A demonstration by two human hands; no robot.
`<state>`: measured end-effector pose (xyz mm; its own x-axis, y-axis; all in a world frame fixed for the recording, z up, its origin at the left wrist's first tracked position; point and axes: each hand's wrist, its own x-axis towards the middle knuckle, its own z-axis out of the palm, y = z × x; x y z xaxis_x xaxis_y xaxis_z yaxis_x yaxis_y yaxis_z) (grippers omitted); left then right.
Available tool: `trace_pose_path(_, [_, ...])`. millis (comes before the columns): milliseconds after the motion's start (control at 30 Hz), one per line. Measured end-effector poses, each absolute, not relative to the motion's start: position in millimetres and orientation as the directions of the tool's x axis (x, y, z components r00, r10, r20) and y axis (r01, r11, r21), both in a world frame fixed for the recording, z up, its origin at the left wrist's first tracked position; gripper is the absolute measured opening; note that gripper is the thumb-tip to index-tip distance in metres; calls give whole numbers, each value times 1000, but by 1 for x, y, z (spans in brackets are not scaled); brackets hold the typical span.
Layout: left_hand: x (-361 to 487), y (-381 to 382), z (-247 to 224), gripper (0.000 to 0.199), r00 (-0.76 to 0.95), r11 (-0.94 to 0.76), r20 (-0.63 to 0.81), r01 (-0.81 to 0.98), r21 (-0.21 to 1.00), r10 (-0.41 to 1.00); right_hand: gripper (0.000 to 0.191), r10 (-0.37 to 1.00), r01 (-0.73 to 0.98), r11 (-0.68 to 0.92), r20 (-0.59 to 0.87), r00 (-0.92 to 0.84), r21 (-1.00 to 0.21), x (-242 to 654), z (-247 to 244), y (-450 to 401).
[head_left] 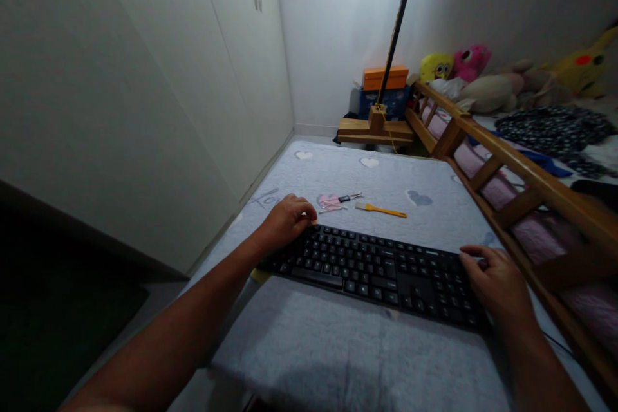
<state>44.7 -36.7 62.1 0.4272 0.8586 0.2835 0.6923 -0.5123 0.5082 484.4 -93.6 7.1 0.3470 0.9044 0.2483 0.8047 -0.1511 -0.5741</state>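
A black computer keyboard (369, 267) lies across the cloth-covered table, its front edge turned toward me. My left hand (287, 222) is closed at its far left corner, thumb and fingertips pressed together on the edge. At the opposite end, my right hand (502, 283) grips the right side, thumb and fingers curved around the edge. Just beyond the keyboard are a flat brush (381, 210) with a yellow handle, a slim dark-handled tool with a metal tip (350, 197), and thin white sticks like cotton swabs (333, 208). Something yellow (261, 275) peeks out beneath the keyboard's left end.
A pale cabinet (159, 90) rises along the left. On the right runs a wooden bed rail (512, 170), with plush toys (483, 74) and clothes behind it. Past the table's far edge stands a wooden-based pole (376, 129) beside an orange box (385, 78).
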Motion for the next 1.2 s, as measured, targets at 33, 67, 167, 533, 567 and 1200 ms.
trace_pose_path(33, [47, -34, 62, 19, 418, -504, 281, 693, 515, 864, 37, 902, 804, -152, 252, 351, -575, 485, 7, -94])
trace_pose_path(67, [48, -31, 61, 18, 410, -497, 281, 691, 525, 867, 37, 899, 803, -151, 257, 353, -577, 485, 7, -94])
trace_pose_path(167, [52, -23, 63, 15, 404, -495, 288, 654, 572, 868, 35, 900, 802, -138, 264, 347, -581, 485, 5, -93])
trace_pose_path(533, [80, -54, 85, 12, 369, -229, 105, 311, 922, 924, 31, 798, 836, 33, 518, 308, -547, 463, 36, -106])
trace_pose_path(567, [84, -60, 85, 10, 383, -245, 121, 294, 924, 916, 29, 815, 842, 90, 525, 246, -532, 454, 44, -108])
trace_pose_path(1200, [140, -110, 54, 21, 399, -572, 455, 254, 780, 797, 8, 891, 568, 454, 335, -308, -687, 332, 66, -127])
